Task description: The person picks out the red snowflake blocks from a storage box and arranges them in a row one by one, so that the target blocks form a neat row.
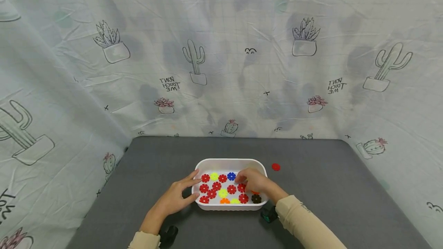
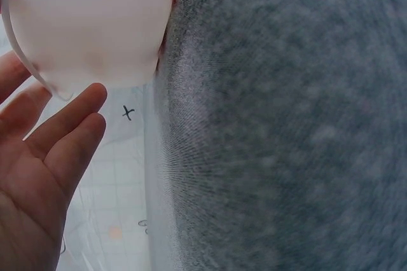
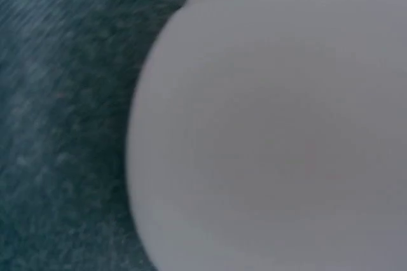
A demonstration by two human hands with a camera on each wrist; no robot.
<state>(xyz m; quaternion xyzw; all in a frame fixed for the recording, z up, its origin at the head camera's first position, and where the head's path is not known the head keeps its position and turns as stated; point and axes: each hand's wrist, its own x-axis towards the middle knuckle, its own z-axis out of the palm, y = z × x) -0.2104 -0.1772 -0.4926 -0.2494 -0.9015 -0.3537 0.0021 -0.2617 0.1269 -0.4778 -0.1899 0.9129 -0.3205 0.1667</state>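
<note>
Right hand (image 1: 252, 181) is inside the white tray (image 1: 228, 162), fingers curled down over the flower-shaped discs (image 1: 223, 188) near the blue one (image 1: 231, 176); can't tell if it actually pinches one, fingertips are hidden. Left hand (image 1: 180, 195) is flat and relaxed against the tray's left wall, fingers straight, thumb along the near side, probably bracing it so it doesn't slide while the other hand picks. Tray sits mid-front on the grey table (image 1: 328, 187), long axis left-right across the person, open side up. Discs lie flat in one layer. One red disc (image 1: 275, 167) lies outside, just right of the tray's far corner.
</note>
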